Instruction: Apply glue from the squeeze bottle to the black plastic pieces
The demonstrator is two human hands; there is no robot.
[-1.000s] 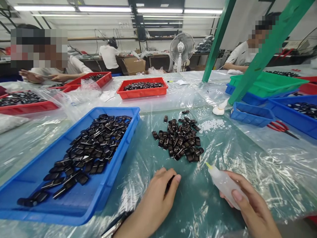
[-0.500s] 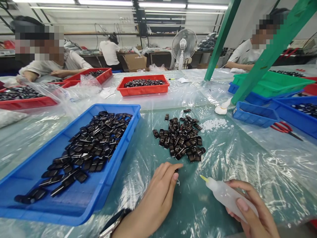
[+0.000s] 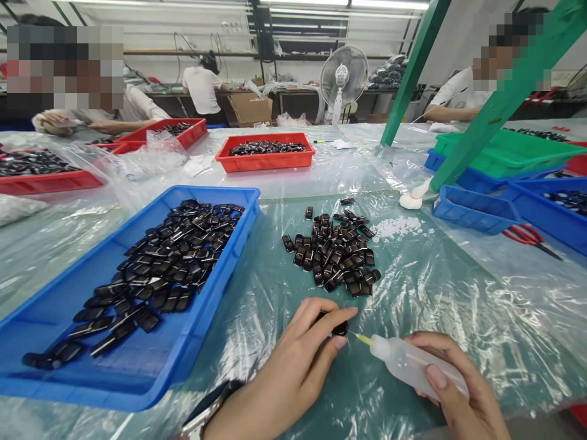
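We have the left hand [image 3: 305,348] partly closed over the worktable's [image 3: 266,293] near edge, thumb and fingers pinching a small black piece [image 3: 340,329]. Right hand [image 3: 452,376], nearer the table's right edge, is wrapped round a translucent squeeze bottle [image 3: 413,363], its yellow nozzle [image 3: 364,339] aimed at that piece. Thin needle end is right at the piece; we can't tell if it touches.

Versus half a second ago: we see bottle and nozzle shifted left, closing the gap to the left hand, whose fingers now show more of the piece. The black pile [image 3: 337,253], off the blue tray's [image 3: 192,342] right edge, stays put, with white bits [image 3: 398,228] beside it.

We can't read any markings on the fan [image 3: 342,74]; too small.
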